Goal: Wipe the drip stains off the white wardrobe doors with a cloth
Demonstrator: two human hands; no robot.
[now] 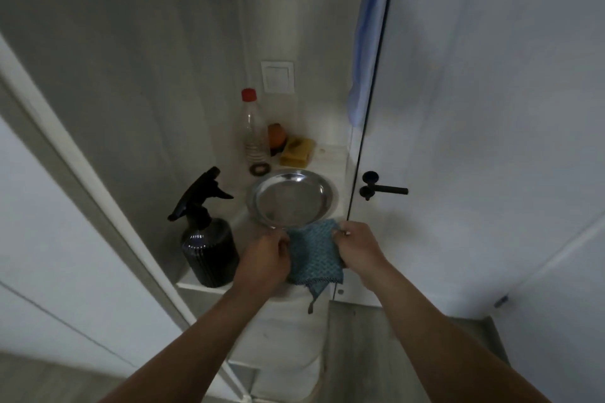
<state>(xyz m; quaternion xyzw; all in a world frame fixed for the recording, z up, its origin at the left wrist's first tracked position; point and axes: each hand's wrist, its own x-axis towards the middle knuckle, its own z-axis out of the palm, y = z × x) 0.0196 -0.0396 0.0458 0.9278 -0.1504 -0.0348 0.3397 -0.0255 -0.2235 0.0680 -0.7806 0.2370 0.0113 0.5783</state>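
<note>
Both forearms reach forward over a white shelf (196,281), beside the wardrobe door (474,141). The left hand (262,263) and right hand (358,247) curl their fingers onto opposite edges of the cloth (314,255), held between them just below a steel plate (293,198), near a spray bottle (208,239)

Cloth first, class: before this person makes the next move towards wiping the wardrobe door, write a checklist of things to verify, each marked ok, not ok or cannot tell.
1. The cloth in hand: ok; the left hand and the right hand each grip one side of it.
2. The cloth damp: cannot tell.
3. The spray bottle close by: ok; it stands upright on the ledge beside the left hand.
4. Drip stains found on the wardrobe door: cannot tell; the dim picture shows none.
5. The cloth against the door: not ok; it is held over the ledge, in front of the metal plate.
</note>
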